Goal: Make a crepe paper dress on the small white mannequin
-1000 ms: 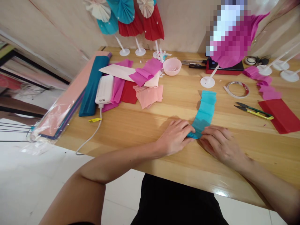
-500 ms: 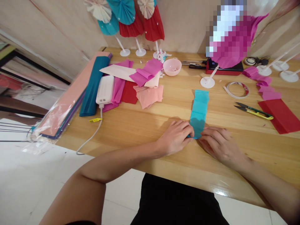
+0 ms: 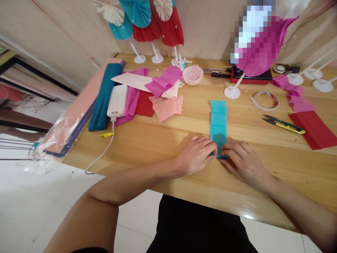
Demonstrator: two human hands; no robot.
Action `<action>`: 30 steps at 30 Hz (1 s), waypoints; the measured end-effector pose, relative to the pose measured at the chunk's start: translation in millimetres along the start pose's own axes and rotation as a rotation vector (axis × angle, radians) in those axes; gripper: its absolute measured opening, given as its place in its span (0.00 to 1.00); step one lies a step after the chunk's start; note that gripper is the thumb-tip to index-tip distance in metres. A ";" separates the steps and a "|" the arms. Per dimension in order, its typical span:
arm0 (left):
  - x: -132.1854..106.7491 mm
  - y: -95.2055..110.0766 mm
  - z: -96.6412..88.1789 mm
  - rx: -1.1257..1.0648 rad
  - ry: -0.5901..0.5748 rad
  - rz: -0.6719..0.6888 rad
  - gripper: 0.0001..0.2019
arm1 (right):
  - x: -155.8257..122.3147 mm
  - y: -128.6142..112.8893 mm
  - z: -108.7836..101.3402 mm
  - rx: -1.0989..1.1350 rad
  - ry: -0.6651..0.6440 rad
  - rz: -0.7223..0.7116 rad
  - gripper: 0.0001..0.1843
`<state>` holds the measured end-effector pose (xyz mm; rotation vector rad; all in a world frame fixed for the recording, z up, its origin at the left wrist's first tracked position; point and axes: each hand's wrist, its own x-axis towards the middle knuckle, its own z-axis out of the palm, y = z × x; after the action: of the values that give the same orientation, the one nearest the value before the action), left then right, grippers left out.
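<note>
A strip of blue crepe paper [image 3: 218, 117] lies lengthwise away from me on the wooden table [image 3: 163, 151]. Its near end is folded into a narrow edge. My left hand [image 3: 198, 153] pinches the left corner of that fold, fingers curled and thumb below. At the right corner, my right hand [image 3: 243, 160] has its fingers closed over the same fold. Both hands rest low on the tabletop, close together. The fingertips partly cover the folded edge.
To the left lie crepe paper pieces [image 3: 167, 107], a white power bank [image 3: 117, 101] with a cable, and wrapped paper sheets [image 3: 79, 109]. A pink bowl [image 3: 193, 75] stands behind. Thread snips [image 3: 284, 123], a tape roll [image 3: 265, 101] and red paper [image 3: 313, 130] lie right.
The blue strip's far end has swung left, so the strip now lies straighter. My right hand has shifted slightly left along the fold; my left hand stays almost in place.
</note>
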<state>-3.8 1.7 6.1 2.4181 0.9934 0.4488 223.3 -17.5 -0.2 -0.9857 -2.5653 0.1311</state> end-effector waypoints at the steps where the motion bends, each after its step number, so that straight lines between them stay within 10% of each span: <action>1: 0.0 0.0 0.1 0.001 0.001 0.002 0.04 | 0.1 -0.3 0.6 0.000 0.000 0.005 0.07; 30: -2.1 5.1 -7.4 -0.003 -0.052 -0.110 0.09 | -0.3 4.7 -5.6 0.214 -0.015 0.155 0.03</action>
<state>-5.8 -0.7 14.8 2.3458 1.0954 0.3473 228.6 -14.5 3.8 -1.1017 -2.4242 0.4467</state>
